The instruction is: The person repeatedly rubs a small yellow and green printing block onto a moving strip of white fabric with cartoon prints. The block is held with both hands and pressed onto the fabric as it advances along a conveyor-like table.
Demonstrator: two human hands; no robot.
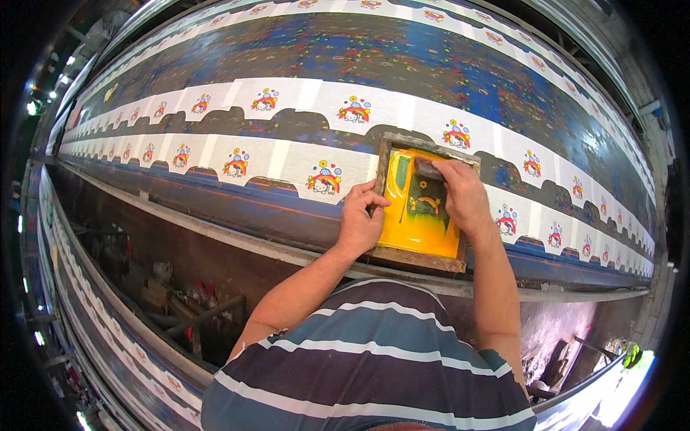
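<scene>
Striped shirt (366, 359) nearest; L hand (361, 221) gripped screen frame (420, 260), R hand (466, 195) held squeegee (428, 169); prob. spreading yellow ink (417, 235), next needing even pressure

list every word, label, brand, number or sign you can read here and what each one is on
None can be read.
White pieces: small multicoloured pictures; any lettering in them is too small to read.
Wooden frame: yellow ink and a design on the mesh inside, no legible text.
Striped garment: stripes only, no lettering visible.
</scene>
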